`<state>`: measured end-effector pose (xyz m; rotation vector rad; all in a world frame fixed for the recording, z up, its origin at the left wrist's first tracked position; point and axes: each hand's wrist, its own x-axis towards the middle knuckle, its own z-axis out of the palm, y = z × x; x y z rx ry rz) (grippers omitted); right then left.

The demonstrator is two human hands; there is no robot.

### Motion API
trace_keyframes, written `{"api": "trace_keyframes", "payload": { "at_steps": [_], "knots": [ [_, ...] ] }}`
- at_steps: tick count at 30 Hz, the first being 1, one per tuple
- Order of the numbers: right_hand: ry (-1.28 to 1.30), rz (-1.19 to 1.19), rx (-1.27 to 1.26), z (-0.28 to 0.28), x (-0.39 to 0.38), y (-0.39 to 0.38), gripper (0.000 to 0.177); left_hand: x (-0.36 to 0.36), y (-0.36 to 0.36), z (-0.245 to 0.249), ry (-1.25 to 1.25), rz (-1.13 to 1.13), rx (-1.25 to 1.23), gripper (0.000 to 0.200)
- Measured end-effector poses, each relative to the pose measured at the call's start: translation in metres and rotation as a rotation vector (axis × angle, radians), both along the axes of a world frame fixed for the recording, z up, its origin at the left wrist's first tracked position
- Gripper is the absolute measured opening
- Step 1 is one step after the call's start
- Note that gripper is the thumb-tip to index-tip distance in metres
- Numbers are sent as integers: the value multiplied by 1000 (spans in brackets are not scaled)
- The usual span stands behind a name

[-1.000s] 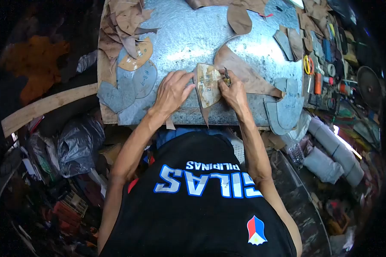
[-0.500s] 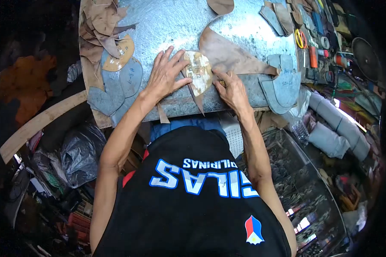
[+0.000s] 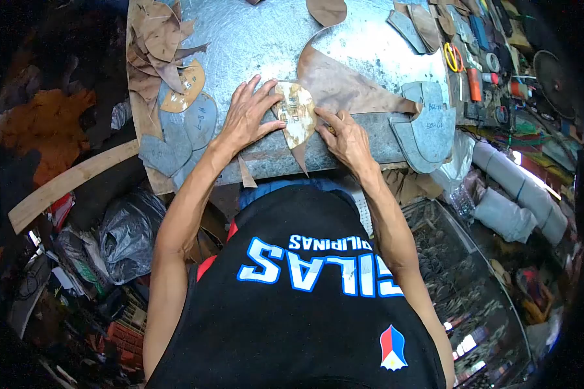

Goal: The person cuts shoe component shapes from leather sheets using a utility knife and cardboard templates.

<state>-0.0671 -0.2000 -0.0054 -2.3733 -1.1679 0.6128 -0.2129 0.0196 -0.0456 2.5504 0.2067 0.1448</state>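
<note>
A worn, rounded template (image 3: 296,115) with whitish and yellow-brown patches lies on the metal-topped table, with brown leather showing beneath its lower tip. My left hand (image 3: 248,117) is open, its fingers spread and the fingertips pressing the template's left side. At the template's right edge, my right hand (image 3: 348,141) is closed around a small yellowish tool (image 3: 331,129), mostly hidden by the fingers. A large piece of brown leather (image 3: 347,84) stretches from behind the template toward the right, ending in a curled tip.
Leather scraps (image 3: 159,35) pile up at the left of the metal table top (image 3: 253,42). Grey marked templates (image 3: 425,133) lie at the right, with others at the left beside a tan template (image 3: 185,86). Yellow-handled scissors (image 3: 453,57) and an orange-red item (image 3: 475,84) are farther right.
The view has shifted slightly. My right hand has moved a little leftward along the template's right edge. My left hand keeps its place on the template.
</note>
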Motion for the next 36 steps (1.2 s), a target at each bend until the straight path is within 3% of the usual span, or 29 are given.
{"api": "trace_keyframes", "payload": {
  "at_steps": [36],
  "knots": [
    [37,21,37,-3,8,2,39,-4,-1,-10,-58,5,-3,58]
  ]
}}
